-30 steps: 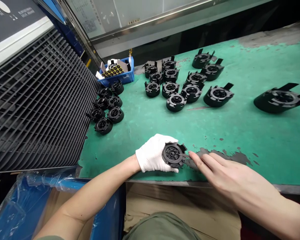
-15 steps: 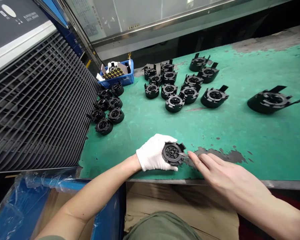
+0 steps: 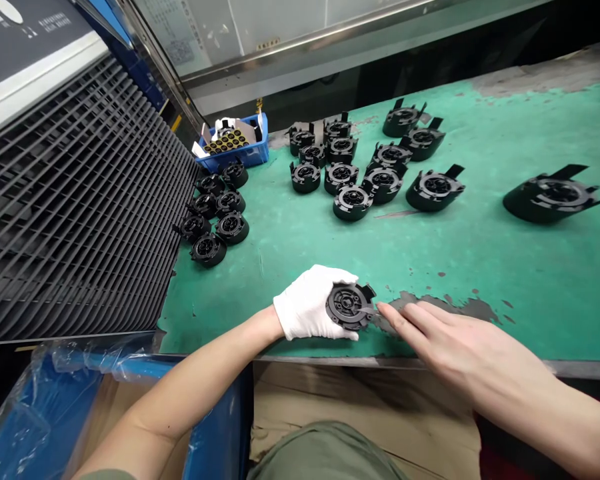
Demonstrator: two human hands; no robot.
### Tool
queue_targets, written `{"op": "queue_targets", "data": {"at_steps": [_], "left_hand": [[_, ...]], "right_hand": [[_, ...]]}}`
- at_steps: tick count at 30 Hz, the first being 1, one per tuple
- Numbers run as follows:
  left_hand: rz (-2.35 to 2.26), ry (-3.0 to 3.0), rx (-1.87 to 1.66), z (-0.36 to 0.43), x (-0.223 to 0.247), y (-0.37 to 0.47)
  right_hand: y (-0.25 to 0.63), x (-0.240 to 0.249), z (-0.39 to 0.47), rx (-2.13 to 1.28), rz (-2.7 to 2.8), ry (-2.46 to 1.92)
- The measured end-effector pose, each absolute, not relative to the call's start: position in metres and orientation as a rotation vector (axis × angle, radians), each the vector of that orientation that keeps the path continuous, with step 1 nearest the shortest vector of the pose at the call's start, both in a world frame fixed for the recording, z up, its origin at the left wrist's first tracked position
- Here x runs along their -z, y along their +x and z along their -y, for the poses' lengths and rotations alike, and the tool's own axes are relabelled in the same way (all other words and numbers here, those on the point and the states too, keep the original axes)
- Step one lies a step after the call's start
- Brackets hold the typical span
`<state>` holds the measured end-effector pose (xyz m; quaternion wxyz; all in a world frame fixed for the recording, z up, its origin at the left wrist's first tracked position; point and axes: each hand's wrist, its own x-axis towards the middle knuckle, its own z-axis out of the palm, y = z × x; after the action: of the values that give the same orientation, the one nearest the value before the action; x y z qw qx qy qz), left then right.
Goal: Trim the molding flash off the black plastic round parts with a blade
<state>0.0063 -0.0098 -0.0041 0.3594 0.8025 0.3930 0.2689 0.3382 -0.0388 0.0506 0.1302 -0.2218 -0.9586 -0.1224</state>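
Round black plastic part (image 3: 349,306), matt, moulded with concentric ribs, a centre hole and a notched tab at its upper right; lies at the near edge of the green table (image 3: 480,253), whose smooth coating is flaked to grey patches just beside it. Left hand (image 3: 313,303), in a white knit glove, fingers curled around the part's left rim, gripping it face-up. Right hand (image 3: 447,340), bare, fingers stretched nearly flat on the table, index fingertip touching a thin sliver at the part's right edge; whether it pinches the sliver cannot be told. Same black parts (image 3: 353,167) in loose clusters further back. Small blue tray (image 3: 237,150) behind them. Black slatted panel (image 3: 75,200) at left
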Motion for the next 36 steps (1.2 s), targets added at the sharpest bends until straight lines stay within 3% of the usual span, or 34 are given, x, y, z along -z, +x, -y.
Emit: {"op": "queue_targets", "data": {"at_steps": [8,15,23,36], "left_hand": [[-0.989,2.087,-0.671,0.007,0.0,0.007],[-1.417,2.062,-0.806,0.025,-0.001,0.021],[-1.125,2.242,-0.573,-0.003,-0.02,0.016],[-1.101,2.218,-0.599,0.003,-0.013,0.021]], "right_hand": [[0.349,-0.036,0.006,0.133,2.814,-0.513],[0.362,-0.04,0.036,-0.096,2.54,-0.975],[0.333,-0.036,0.074,0.205,2.538,-1.069],[0.319,-0.06,0.073,0.258,2.682,-1.042]]}}
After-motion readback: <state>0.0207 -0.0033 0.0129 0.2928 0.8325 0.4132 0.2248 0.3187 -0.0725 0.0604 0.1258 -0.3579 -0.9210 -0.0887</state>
